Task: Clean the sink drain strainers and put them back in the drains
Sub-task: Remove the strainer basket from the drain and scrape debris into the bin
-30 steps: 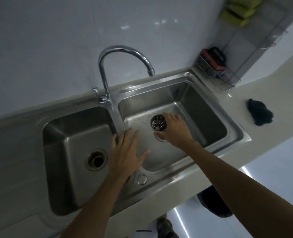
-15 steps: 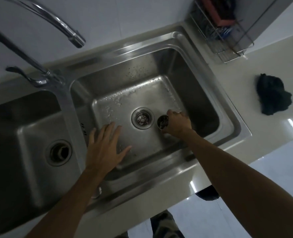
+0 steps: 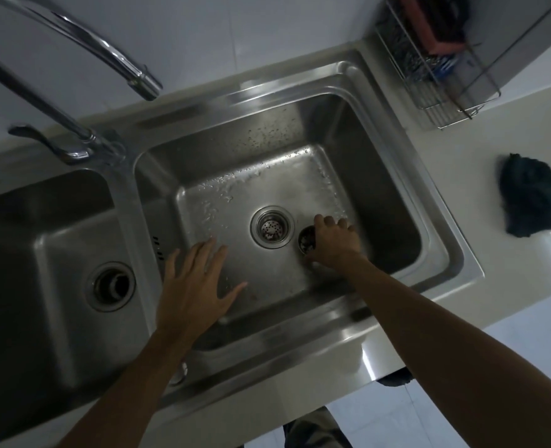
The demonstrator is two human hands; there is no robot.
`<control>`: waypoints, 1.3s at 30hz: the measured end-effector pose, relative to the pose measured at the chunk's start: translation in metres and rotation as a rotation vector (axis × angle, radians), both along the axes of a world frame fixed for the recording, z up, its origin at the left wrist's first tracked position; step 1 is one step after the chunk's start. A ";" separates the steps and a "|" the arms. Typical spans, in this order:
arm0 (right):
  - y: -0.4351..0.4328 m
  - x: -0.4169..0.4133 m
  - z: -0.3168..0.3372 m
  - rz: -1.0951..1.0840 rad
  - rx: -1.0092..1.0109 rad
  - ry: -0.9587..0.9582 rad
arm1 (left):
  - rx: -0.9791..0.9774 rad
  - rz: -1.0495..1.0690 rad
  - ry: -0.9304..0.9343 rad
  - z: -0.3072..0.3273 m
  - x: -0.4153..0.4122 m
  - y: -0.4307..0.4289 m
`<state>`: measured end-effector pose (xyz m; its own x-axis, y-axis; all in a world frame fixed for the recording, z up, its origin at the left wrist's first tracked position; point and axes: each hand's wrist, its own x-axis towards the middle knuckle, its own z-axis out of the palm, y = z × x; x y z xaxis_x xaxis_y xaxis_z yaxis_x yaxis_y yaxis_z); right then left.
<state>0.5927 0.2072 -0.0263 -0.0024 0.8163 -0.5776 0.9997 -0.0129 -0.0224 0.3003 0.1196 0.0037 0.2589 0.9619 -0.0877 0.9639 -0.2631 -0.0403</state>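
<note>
A perforated metal strainer (image 3: 306,240) sits gripped in the right hand (image 3: 332,242), fingers curled around its rim, low over the floor of the right basin (image 3: 381,189) — just beside that basin's drain (image 3: 272,228), where another perforated strainer cup is seated. The left hand (image 3: 196,286) hovers flat and spread, holding nothing, over the wet basin floor near the divider. The left basin's drain (image 3: 111,286) stands open. A faucet (image 3: 106,56) arcs overhead — a dark cloth (image 3: 531,195) lies on the counter (image 3: 510,130).
</note>
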 end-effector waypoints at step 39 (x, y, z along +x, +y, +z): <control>0.014 -0.076 -0.025 0.327 0.186 0.025 | 0.043 0.017 -0.076 -0.006 0.000 0.001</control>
